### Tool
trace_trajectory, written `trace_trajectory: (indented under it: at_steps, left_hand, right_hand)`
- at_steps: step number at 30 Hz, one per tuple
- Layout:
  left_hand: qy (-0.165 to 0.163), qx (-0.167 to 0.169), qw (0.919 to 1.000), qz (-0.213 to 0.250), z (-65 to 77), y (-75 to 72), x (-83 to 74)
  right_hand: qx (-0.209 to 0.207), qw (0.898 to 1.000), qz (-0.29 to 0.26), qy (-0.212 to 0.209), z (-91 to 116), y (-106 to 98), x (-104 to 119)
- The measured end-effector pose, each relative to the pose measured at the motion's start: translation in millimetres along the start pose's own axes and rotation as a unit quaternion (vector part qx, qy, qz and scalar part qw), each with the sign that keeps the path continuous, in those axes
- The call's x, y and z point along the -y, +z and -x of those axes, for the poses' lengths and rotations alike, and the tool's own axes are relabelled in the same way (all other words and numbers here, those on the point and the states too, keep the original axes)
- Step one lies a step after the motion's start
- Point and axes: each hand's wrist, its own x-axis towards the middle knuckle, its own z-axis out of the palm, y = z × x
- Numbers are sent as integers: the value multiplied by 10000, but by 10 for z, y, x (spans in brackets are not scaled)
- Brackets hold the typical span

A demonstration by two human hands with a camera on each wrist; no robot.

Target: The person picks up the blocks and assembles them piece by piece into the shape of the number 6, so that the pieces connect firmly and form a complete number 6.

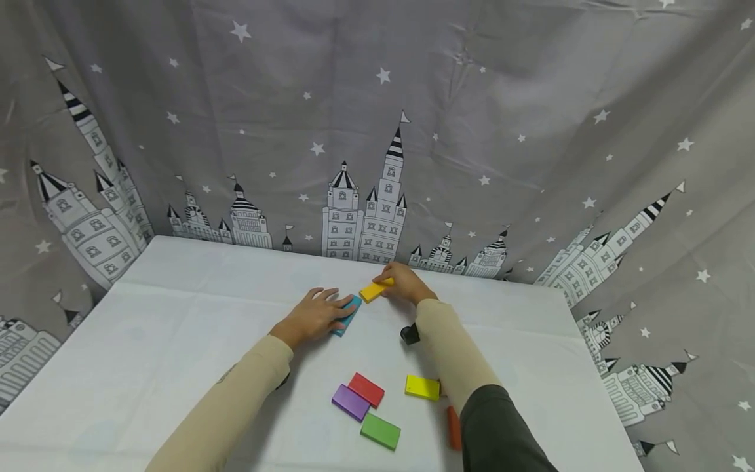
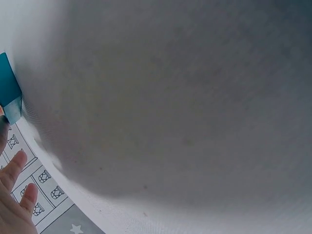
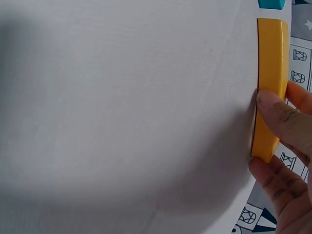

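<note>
My left hand (image 1: 311, 317) holds a blue rectangular block (image 1: 349, 318) flat on the white table, thumb on one side and index finger on the other. In the left wrist view only one end of that blue block (image 2: 9, 83) shows, at the left edge. My right hand (image 1: 407, 285) pinches an orange-yellow block (image 1: 371, 292) just beyond the blue one, near the table's back edge. The right wrist view shows the thumb (image 3: 278, 109) on the near long side of this orange-yellow block (image 3: 271, 58), other fingers behind and at its end. A small gap separates the two blocks.
Nearer on the white table (image 1: 194, 308) lie a red block (image 1: 366, 390), a purple block (image 1: 350, 402), a green block (image 1: 380, 431) and a yellow block (image 1: 421, 387). An orange-red block (image 1: 453, 429) is partly hidden by the right sleeve. A grey castle-print curtain (image 1: 283, 85) hangs behind.
</note>
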Motion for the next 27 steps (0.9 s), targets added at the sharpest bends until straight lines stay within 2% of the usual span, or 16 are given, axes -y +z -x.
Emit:
trace_trajectory:
  at_steps: [7,17,27]
  left_hand:
    - [-30,14,9999,103,7,-2,-10]
    - [-47,53,10000,7,0,27,12]
    - [-125,83,9998,92,6,19,-10]
  right_hand:
    - [15,9999,-47,93,-49,10,32]
    - [103,9999,69,-55,-122,27,78]
    - [114,9999,-2,59,-163,47,118]
